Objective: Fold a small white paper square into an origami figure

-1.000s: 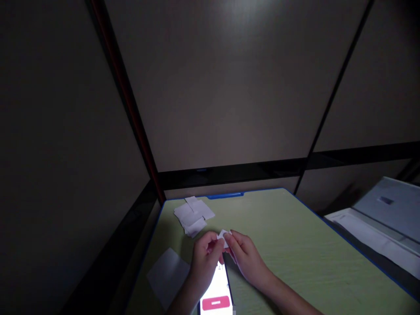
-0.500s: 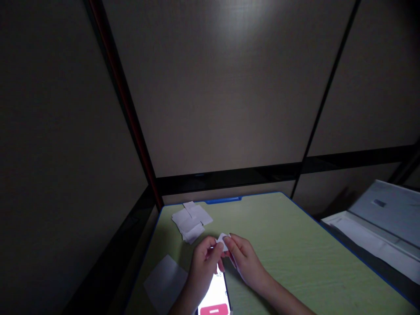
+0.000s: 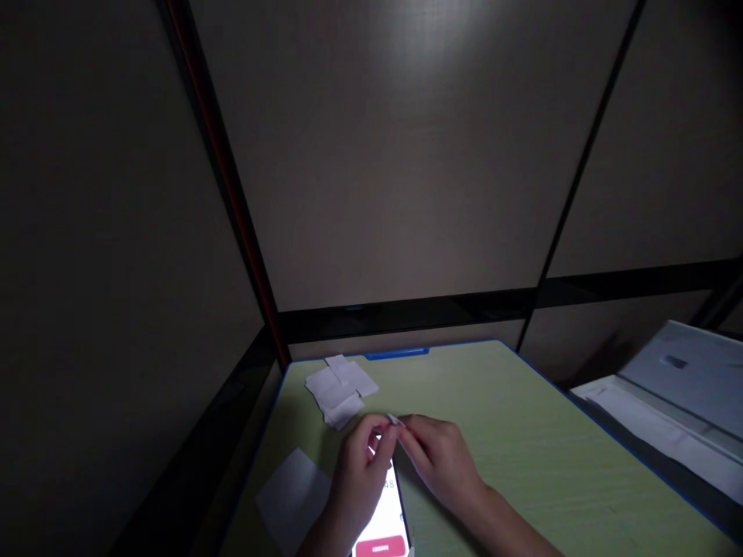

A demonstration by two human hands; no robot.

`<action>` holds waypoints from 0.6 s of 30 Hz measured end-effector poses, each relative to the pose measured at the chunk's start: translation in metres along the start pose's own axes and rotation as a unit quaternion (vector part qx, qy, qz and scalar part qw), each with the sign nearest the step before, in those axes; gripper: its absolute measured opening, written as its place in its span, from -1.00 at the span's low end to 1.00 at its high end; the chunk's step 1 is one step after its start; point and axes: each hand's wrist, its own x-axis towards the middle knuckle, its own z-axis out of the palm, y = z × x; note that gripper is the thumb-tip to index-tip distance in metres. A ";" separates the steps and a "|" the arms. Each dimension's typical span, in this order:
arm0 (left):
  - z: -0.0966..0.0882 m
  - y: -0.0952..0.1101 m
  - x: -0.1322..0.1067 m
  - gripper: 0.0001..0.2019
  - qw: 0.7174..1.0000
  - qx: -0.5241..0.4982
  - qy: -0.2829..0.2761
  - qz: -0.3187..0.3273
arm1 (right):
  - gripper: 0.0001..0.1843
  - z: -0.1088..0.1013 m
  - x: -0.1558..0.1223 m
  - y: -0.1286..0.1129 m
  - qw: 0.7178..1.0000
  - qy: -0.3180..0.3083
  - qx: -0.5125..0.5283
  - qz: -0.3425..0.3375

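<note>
My left hand (image 3: 361, 470) and my right hand (image 3: 439, 456) meet over the green table (image 3: 522, 456), fingertips pinched together on a small white paper piece (image 3: 394, 419). Only a thin edge of that piece shows between the fingers. Under my hands lies a lit phone (image 3: 384, 514) with a white screen and a red button at its near end. A pile of small white paper pieces (image 3: 340, 388) lies beyond my left hand, near the table's far left corner.
A larger white sheet (image 3: 293, 495) lies at the table's left edge. The table has a blue rim and stands in a corner of dark panel walls. A grey-white box or device (image 3: 667, 410) sits off to the right.
The paper piece between my fingers shows less, as if folded or turned flatter. My hands have shifted slightly toward the near edge; the phone's counter has changed.
</note>
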 end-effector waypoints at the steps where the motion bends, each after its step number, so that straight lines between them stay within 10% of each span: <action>1: 0.001 0.000 0.000 -0.76 1.000 -0.019 0.002 -0.015 | -0.67 -0.001 0.000 -0.002 1.000 -0.004 -0.015 -0.008; 9: 0.002 -0.004 0.007 -0.80 0.976 -0.161 -0.003 -0.146 | -0.67 -0.001 0.000 -0.001 0.984 -0.054 -0.167 -0.023; 18: -0.004 -0.010 0.012 -0.90 0.965 -0.191 0.061 -0.172 | -0.67 -0.004 0.002 -0.006 0.998 -0.031 -0.043 0.019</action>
